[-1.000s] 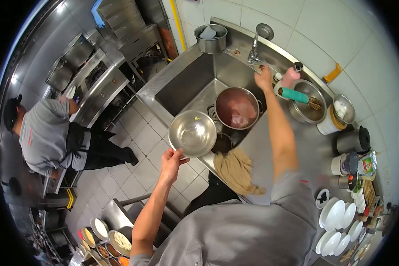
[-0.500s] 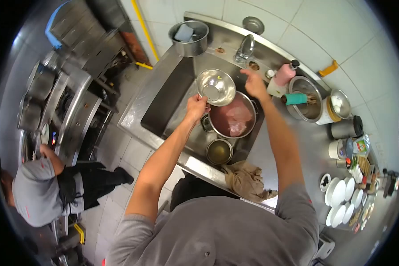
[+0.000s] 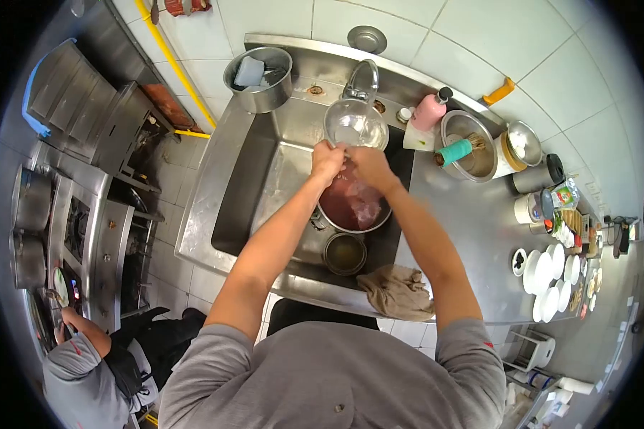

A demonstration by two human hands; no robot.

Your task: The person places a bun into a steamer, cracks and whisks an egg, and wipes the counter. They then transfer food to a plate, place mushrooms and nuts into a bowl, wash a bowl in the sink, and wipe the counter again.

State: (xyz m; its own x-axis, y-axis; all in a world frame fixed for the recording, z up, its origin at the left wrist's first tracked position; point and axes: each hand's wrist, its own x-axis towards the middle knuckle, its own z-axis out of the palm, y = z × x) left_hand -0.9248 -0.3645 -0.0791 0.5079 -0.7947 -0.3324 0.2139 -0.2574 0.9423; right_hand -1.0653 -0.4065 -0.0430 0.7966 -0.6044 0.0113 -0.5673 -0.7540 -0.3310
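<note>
My left hand [image 3: 327,163] is closed on the near rim of a shiny metal bowl [image 3: 355,123], held up under the faucet [image 3: 363,80]. My right hand [image 3: 368,169] meets it at the same rim, its fingers curled at the edge and partly hidden. Whether water runs into the bowl I cannot make out. Below my hands, a metal pot [image 3: 363,230] stands in the sink [image 3: 256,179] with pale pink raw meat [image 3: 361,206] in reddish liquid. A smaller pot [image 3: 345,254] with murky liquid sits nearer to me.
A brown cloth [image 3: 397,292] lies over the sink's front edge. At the back left stands a deep metal pot [image 3: 272,96] with a sponge. A pink pump bottle [image 3: 431,111] and a basin with a whisk [image 3: 472,143] are right. Another person [image 3: 93,365] works at the stove.
My right hand has come from beside the faucet to the bowl's near rim. The bowl is now closer under the faucet. The view has shifted, and the other person is lower in it.
</note>
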